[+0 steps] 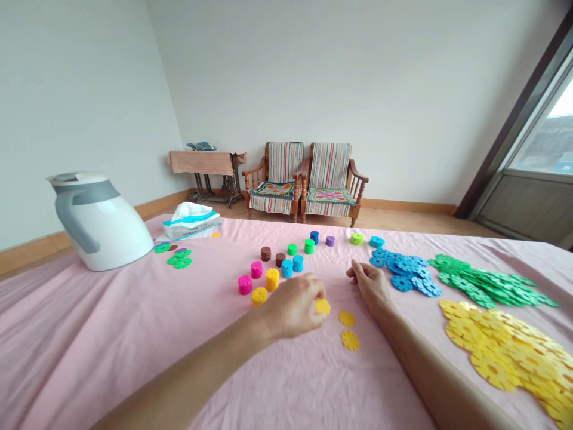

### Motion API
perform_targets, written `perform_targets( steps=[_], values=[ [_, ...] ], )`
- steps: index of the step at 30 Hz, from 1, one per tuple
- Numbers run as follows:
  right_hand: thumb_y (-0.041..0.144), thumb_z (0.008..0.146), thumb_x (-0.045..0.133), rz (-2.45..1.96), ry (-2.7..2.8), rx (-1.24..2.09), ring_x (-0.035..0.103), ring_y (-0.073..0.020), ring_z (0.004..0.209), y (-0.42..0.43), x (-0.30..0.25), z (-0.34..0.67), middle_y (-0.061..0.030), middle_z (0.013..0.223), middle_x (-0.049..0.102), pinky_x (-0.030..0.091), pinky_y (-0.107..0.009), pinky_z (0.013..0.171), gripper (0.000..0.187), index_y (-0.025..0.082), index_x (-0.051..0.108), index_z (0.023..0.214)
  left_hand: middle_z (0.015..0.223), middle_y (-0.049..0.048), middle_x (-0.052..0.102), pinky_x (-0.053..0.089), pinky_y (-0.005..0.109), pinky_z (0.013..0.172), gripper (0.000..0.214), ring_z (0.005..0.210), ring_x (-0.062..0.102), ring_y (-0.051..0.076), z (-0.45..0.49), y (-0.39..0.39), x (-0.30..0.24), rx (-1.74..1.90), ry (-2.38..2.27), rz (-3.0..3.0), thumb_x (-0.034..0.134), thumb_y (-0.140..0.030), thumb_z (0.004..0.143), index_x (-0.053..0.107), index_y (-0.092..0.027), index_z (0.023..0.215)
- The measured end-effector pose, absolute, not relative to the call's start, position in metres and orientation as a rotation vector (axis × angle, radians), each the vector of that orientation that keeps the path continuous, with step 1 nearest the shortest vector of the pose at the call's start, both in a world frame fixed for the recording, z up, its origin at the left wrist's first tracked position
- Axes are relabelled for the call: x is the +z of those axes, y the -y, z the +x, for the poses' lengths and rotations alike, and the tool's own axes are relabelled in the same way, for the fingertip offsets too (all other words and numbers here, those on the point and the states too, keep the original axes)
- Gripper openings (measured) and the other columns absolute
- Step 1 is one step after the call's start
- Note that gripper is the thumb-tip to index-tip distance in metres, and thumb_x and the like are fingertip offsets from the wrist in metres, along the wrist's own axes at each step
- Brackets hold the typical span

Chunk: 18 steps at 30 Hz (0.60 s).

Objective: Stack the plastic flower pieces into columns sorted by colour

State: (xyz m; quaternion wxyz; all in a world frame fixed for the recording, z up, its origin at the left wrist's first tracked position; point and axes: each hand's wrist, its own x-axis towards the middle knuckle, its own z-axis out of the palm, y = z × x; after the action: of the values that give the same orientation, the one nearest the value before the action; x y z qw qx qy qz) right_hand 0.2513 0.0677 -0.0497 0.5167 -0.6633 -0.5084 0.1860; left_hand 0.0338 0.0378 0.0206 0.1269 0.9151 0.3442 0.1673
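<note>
My left hand is closed in a pinch on a yellow snowflake disc just above the pink tablecloth. Two more yellow discs lie flat to its right. My right hand rests on the cloth with fingers curled loosely, holding nothing that I can see, close to the blue disc pile. Short stacks of discs stand behind my left hand: yellow, pink, blue, brown, green.
A white electric kettle stands at the far left, with a tissue pack and loose green discs nearby. Piles of green discs and yellow discs fill the right side. Two wooden chairs stand by the wall.
</note>
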Motion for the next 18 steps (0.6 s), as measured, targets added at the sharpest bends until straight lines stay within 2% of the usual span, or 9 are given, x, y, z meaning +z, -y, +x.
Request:
perform_targets(
  steps=[6,12,18],
  values=[
    [0.062,0.074,0.043,-1.614,1.215,0.452,0.052,-0.0152,0.046,-0.065,-0.045,0.248,-0.0026,0.047,0.056,0.033,-0.024,0.047,0.053,0.015,0.063,0.058,0.089,0.0013,0.062,0.042,0.025,0.069,0.014,0.081,0.057,0.016,-0.018,-0.087,0.049,0.568,-1.301,2.595,0.058,-0.021,0.066,0.061,-0.019,0.08],
    [0.061,0.073,0.045,-1.599,1.201,0.46,0.052,-0.0158,0.046,-0.064,-0.043,0.246,-0.0035,0.047,0.057,0.035,-0.025,0.047,0.052,0.015,0.063,0.057,0.082,0.0011,0.063,0.04,0.025,0.065,0.011,0.078,0.057,0.018,-0.04,-0.109,0.037,0.495,-1.394,2.593,0.06,-0.021,0.063,0.062,-0.019,0.074],
    [0.061,0.073,0.045,-1.6,1.202,0.466,0.052,-0.0158,0.046,-0.063,-0.042,0.245,-0.0036,0.047,0.057,0.034,-0.025,0.046,0.05,0.016,0.062,0.056,0.083,0.0016,0.063,0.04,0.026,0.066,0.014,0.079,0.057,0.018,-0.042,-0.114,0.03,0.44,-1.428,2.595,0.062,-0.025,0.062,0.061,-0.02,0.075]
  ],
)
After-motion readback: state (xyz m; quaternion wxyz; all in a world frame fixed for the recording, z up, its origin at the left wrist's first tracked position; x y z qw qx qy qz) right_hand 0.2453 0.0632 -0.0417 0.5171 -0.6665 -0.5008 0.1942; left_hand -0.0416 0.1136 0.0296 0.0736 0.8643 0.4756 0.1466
